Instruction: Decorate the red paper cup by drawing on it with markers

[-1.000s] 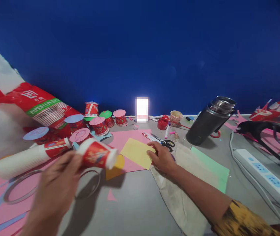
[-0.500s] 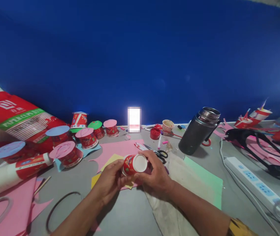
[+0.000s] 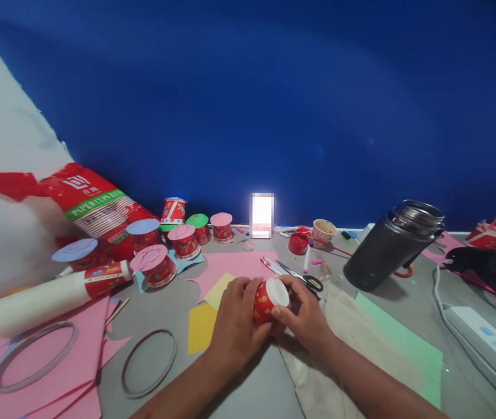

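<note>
A red paper cup (image 3: 265,302) lies tilted between both hands, its white base facing up and to the right. My left hand (image 3: 236,320) wraps round the cup's left side, with the back of the hand towards the camera. The fingers of my right hand (image 3: 306,314) hold the rim of the white base from the right. Beneath and behind the cup are a pink sheet (image 3: 230,265) and yellow paper pieces (image 3: 202,327). Black-handled scissors (image 3: 313,283) rest just behind my right hand, and a beige cloth (image 3: 352,326) is under the right forearm.
Several red cups with paper discs (image 3: 154,265) stand at left, by a cup bag (image 3: 95,203) and a long cup stack (image 3: 60,297). A dark flask (image 3: 387,250), green paper (image 3: 409,337) and a power strip (image 3: 492,337) are at right. A wire ring (image 3: 149,364) lies front left.
The view has turned left, so the table items appear further right. My left hand has moved from the cup's lower left to wrap over its side, and the cup is turned.
</note>
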Tool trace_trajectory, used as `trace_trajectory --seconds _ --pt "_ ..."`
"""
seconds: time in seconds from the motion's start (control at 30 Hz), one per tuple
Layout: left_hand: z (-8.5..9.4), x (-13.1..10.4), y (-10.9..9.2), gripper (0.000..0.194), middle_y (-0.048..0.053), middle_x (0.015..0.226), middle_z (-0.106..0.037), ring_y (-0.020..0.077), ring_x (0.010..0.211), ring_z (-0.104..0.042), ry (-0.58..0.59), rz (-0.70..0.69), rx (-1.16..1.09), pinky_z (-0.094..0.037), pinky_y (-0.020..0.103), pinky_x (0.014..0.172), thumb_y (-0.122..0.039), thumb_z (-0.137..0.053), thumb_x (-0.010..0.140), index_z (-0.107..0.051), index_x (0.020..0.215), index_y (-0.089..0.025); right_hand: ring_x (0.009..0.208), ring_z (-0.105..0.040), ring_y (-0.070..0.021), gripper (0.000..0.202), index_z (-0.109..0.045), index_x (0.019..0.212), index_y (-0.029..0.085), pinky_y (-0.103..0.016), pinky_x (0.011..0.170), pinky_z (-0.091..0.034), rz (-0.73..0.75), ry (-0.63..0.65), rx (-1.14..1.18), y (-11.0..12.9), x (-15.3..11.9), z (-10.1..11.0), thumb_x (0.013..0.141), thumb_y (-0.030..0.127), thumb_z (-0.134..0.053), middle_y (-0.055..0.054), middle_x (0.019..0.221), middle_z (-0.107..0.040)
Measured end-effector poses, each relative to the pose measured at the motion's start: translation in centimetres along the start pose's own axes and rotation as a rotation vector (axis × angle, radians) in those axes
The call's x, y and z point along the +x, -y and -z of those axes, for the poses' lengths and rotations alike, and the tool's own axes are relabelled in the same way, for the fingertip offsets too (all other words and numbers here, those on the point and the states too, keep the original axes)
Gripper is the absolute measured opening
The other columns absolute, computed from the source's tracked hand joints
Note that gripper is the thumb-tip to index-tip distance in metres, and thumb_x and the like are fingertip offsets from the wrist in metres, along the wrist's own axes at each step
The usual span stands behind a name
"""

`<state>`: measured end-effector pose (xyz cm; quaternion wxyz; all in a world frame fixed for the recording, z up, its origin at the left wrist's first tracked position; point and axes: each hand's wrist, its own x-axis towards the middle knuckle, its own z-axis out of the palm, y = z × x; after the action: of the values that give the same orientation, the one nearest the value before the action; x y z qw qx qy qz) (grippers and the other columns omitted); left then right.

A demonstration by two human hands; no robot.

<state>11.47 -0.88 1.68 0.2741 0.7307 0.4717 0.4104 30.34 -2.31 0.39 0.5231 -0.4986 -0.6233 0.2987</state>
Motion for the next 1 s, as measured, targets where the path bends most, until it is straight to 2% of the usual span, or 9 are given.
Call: trace_trajectory --seconds 0.1,0.13,0.17,0.23,0.33,0.47,0.73,0.9,1.0 --pt "1.0 1.7 -1.7 0.055 0.011 0.112 -0.073 0.0348 0.111 -0.068 -0.149 0.191 -0.363 -0.056 0.045 0.102 -0.013 -0.093 0.059 -0.077 0.111 -0.022 0.081 -0.070 -0.0212 0.042 -0.070 0.122 0.022 -0.034 0.076 -0.058 0.044 -0.055 0.046 0.0 0.5 0.7 0.092 0.051 -0.066 -0.008 0.105 -0.078" --pt "1.5 2.4 -2.1 0.053 0.010 0.105 -0.075 0.0312 0.101 -0.071 -0.196 0.315 -0.526 -0.058 0.039 0.092 -0.014 -0.095 0.059 -0.076 0.108 -0.021 0.075 -0.069 -0.0199 0.038 -0.071 0.117 0.022 -0.033 0.071 -0.057 0.010 -0.121 0.036 -0.1 0.9 1.1 0.095 0.051 -0.064 -0.007 0.099 -0.079" --pt "1.9 3.2 -2.2 0.047 0.009 0.097 -0.076 0.0281 0.087 -0.072 -0.168 0.440 -0.680 -0.059 0.036 0.080 -0.017 -0.095 0.064 -0.074 0.106 -0.020 0.071 -0.068 -0.0195 0.032 -0.073 0.107 0.022 -0.032 0.068 -0.055 -0.022 -0.191 -0.001 -0.3 1.4 1.7 0.096 0.051 -0.062 -0.005 0.090 -0.078" --pt "2.3 4.5 -1.8 0.032 0.009 0.091 -0.078 0.0248 0.073 -0.073 -0.103 0.610 -0.980 -0.061 0.036 0.071 -0.026 -0.085 0.080 -0.070 0.108 -0.017 0.069 -0.067 -0.0201 0.030 -0.069 0.083 0.023 -0.032 0.070 -0.054 -0.019 -0.286 -0.115 -0.9 2.6 3.0 0.095 0.049 -0.062 -0.003 0.073 -0.073" --pt "2.1 5.7 -0.5 0.017 0.011 0.086 -0.077 0.0269 0.074 -0.078 -0.149 0.802 -1.225 -0.067 0.044 0.075 -0.025 -0.066 0.093 -0.067 0.106 -0.013 0.066 -0.066 -0.0194 0.033 -0.066 0.078 0.022 -0.031 0.068 -0.052 -0.053 -0.357 -0.264 -2.1 4.0 5.0 0.096 0.048 -0.056 -0.002 0.068 -0.071" --pt "1.5 5.6 0.3 0.019 0.008 0.088 -0.076 0.0249 0.072 -0.078 -0.142 0.796 -1.335 -0.069 0.045 0.070 -0.024 -0.062 0.098 -0.065 0.114 -0.016 0.066 -0.064 -0.0186 0.034 -0.065 0.077 0.023 -0.030 0.068 -0.048 -0.064 -0.329 -0.394 -3.3 4.5 5.9 0.099 0.047 -0.054 -0.002 0.069 -0.071" --pt "0.9 4.7 -0.1 0.022 0.008 0.091 -0.077 0.0232 0.073 -0.077 -0.146 0.762 -1.330 -0.070 0.043 0.072 -0.024 -0.063 0.097 -0.067 0.116 -0.015 0.090 -0.068 -0.0224 0.013 -0.074 0.081 0.023 -0.032 0.081 -0.043 0.046 -0.038 -0.696 -2.9 3.9 3.9 0.094 0.025 -0.072 -0.005 0.088 -0.079" --pt "0.6 4.7 0.2 0.027 0.012 0.092 -0.079 0.0286 0.078 -0.081 -0.130 0.794 -1.333 -0.070 0.051 0.075 -0.035 -0.061 0.103 -0.067 0.121 -0.016 0.101 -0.067 -0.0250 0.013 -0.077 0.092 0.022 -0.035 0.093 -0.044 0.040 -0.019 -0.828 -3.3 4.5 4.1 0.100 0.021 -0.068 -0.008 0.101 -0.079" --pt "0.5 4.6 0.3 0.018 0.007 0.088 -0.078 0.0252 0.074 -0.080 -0.183 0.812 -1.316 -0.071 0.048 0.072 -0.031 -0.066 0.101 -0.067 0.114 -0.018 0.103 -0.066 -0.0259 0.011 -0.079 0.092 0.022 -0.037 0.096 -0.044 0.028 -0.005 -0.875 -3.7 4.7 4.2 0.100 0.022 -0.070 -0.008 0.100 -0.077"
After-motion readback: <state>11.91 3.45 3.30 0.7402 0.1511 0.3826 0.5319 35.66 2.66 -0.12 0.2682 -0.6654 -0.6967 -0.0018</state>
